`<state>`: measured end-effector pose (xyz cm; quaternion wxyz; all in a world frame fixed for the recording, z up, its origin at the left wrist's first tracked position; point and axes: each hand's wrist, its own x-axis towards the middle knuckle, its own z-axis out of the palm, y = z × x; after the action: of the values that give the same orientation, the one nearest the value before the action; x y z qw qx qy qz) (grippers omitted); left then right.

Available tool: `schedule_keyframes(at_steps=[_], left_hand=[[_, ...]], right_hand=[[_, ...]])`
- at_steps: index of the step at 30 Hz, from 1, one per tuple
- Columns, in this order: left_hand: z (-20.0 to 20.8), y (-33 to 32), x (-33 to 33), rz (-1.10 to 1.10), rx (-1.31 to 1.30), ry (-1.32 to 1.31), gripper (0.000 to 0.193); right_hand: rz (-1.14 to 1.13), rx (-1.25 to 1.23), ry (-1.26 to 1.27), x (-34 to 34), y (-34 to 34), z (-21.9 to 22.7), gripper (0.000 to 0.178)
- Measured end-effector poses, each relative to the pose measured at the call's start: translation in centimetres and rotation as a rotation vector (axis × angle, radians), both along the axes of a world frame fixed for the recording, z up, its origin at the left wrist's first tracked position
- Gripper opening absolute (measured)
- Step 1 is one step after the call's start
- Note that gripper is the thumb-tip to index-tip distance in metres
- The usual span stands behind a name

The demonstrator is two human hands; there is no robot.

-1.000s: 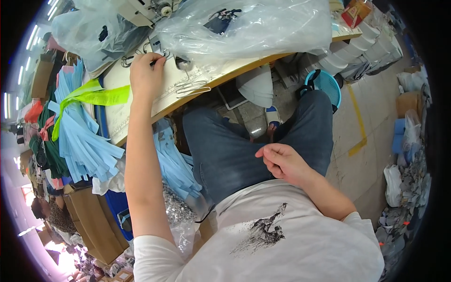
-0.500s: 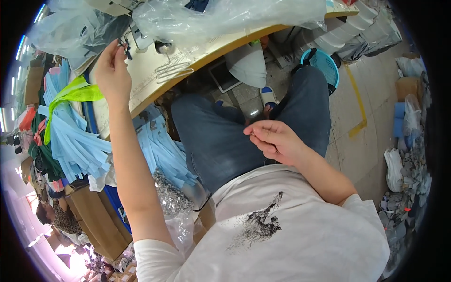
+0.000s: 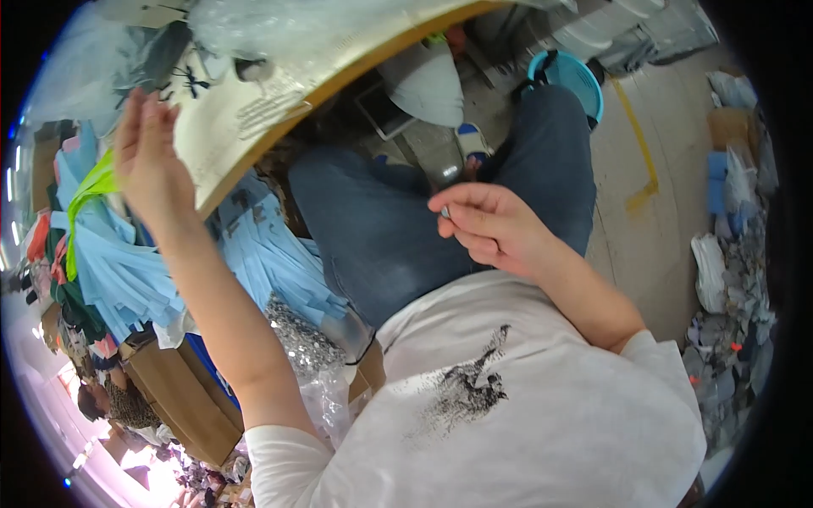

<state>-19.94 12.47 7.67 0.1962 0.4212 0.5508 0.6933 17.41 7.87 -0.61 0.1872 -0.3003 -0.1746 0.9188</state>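
Observation:
My left hand (image 3: 157,165) is raised over the left end of the worktable, its fingers spread and slightly blurred, with nothing seen in them. Just past its fingertips a small dark piece with thin, string-like ends (image 3: 195,81) lies on the pale tabletop (image 3: 224,127). In front of my lap, my right hand (image 3: 500,227) pinches a small silvery piece (image 3: 446,212) between thumb and forefinger. Its exact kind is too small to make out. A bent wire piece (image 3: 269,112) lies along the table edge.
Clear plastic sheeting (image 3: 279,30) covers the table's far part. Light-blue fabric strips (image 3: 118,275) and a lime-green strip (image 3: 91,199) hang at the left. A turquoise basket (image 3: 584,80) stands right of my knee. Beyond the boxes (image 3: 186,402), a person (image 3: 118,402) appears at far left.
My left hand has opened from a pinch beside the dark piece and drawn back to the left. My right hand has turned slightly, showing the silvery piece. The whole view has shifted.

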Motion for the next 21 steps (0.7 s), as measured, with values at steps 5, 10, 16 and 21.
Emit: schedule_keyframes(at_steps=[5,10,16,21], left_hand=[[1.5,-6.6,8.2,-0.221,-0.052,-0.224,0.031],[-3.2,-11.2,16.4,-0.199,-0.319,-0.237,0.021],[-5.9,-13.3,19.8,-0.398,-0.416,-0.236,0.018],[-5.9,-13.3,20.4,-0.401,-0.490,-0.358,0.022]], right_hand=[[-0.052,0.041,0.167,0.1,0.5,-0.6,0.023],[-0.034,0.053,0.194,-0.3,0.3,-0.4,0.024],[-0.041,0.092,0.170,-0.4,0.1,-0.1,0.020],[-0.081,0.085,0.216,-0.4,0.1,-0.4,0.008]])
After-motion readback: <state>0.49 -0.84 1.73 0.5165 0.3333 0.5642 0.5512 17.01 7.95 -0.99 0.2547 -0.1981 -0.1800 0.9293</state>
